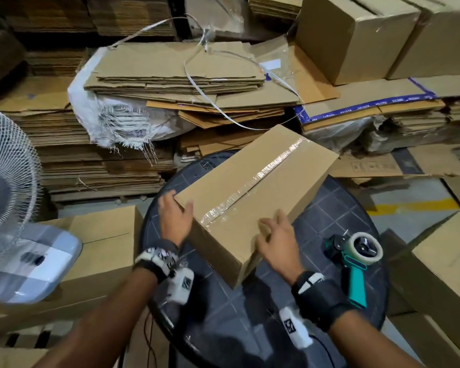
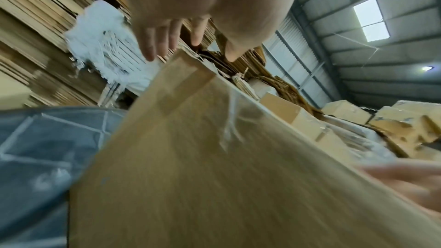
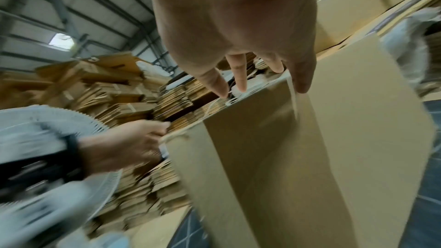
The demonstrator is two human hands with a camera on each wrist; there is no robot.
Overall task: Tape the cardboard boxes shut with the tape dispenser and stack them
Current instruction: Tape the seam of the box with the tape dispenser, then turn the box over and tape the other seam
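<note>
A brown cardboard box (image 1: 250, 187) (image 2: 214, 157) (image 3: 310, 148) lies slantwise on the round dark table (image 1: 329, 208). Clear tape (image 1: 271, 166) runs along its top seam and down the near end. My left hand (image 1: 174, 216) (image 2: 190, 31) straddles the near left corner, fingers straight along the side and thumb on top. My right hand (image 1: 275, 240) (image 3: 250, 74) lies with straight fingers over the near right top edge. The tape dispenser (image 1: 356, 256), teal-handled with a clear roll, lies on the table to the right of my right hand, untouched. Both wrist views are motion-blurred.
A white fan (image 1: 6, 187) stands close at the left. An assembled box (image 1: 104, 248) sits beside the table's left, another (image 1: 441, 266) at its right. Stacks of flat cardboard (image 1: 170, 75), a white sack (image 1: 112, 115) and loose strapping lie behind; more assembled boxes (image 1: 356, 35) stand back right.
</note>
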